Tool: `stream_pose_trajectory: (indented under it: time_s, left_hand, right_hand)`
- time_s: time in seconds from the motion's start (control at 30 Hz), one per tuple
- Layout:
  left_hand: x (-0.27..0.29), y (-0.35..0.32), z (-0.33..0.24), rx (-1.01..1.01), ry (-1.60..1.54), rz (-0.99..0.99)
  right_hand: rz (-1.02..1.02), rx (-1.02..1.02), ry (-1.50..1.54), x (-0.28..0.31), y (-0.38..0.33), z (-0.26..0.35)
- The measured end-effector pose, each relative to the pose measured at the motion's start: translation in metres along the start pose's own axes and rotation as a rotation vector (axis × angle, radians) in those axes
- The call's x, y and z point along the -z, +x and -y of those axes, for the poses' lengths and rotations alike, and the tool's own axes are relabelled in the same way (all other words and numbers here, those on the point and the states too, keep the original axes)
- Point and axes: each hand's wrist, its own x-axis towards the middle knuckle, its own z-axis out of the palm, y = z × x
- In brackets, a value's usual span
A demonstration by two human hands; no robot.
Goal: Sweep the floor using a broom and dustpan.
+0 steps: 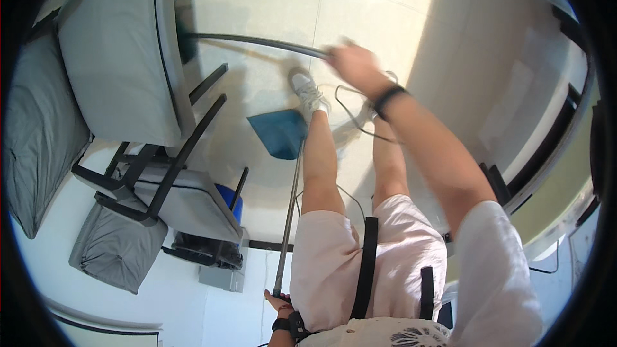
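Note:
My right hand (352,63), a little blurred, is closed round the near end of a dark broom handle (257,40). The handle runs left across the floor. Its dark teal broom head (187,42) shows only in part beside the grey chair seat, and its bristles are hidden. Low beside my hip, my left hand (280,301) grips the top of a long dustpan handle (288,231). At the far end of that handle, the teal dustpan (277,132) rests on the floor beside my left shoe (308,92).
Grey cushioned chairs (122,51) with black frames stand on the left, their legs reaching toward the dustpan. A blue bin (235,204) with a black liner is behind the nearer chair. A thin black cable (352,112) loops near my legs. Pale tiles (373,19) cover the floor.

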Motion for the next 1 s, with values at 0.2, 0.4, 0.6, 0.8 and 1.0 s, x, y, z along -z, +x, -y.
stream_pose_trajectory:
  time_s: [0.2, 0.4, 0.6, 0.8, 1.0]
  left_hand:
    - [-0.004, -0.002, 0.008, 0.035, -0.018, -0.024]
    - [-0.002, 0.013, 0.017, 0.022, -0.013, 0.031]
    - [-0.003, 0.004, 0.016, 0.030, -0.028, 0.036]
    - [-0.003, -0.001, 0.020, 0.013, -0.004, 0.064]
    - [-0.004, -0.011, 0.026, 0.082, -0.059, 0.048]
  right_hand:
    - [0.002, -0.442, -0.101, 0.124, -0.242, -0.112]
    - [-0.064, -0.193, -0.190, 0.134, -0.208, -0.075]
    - [-0.061, 0.324, -0.057, 0.017, 0.012, 0.063]
    - [-0.068, 0.314, -0.251, 0.030, 0.073, 0.070]
    - [0.008, -0.046, -0.449, 0.168, -0.010, -0.042]
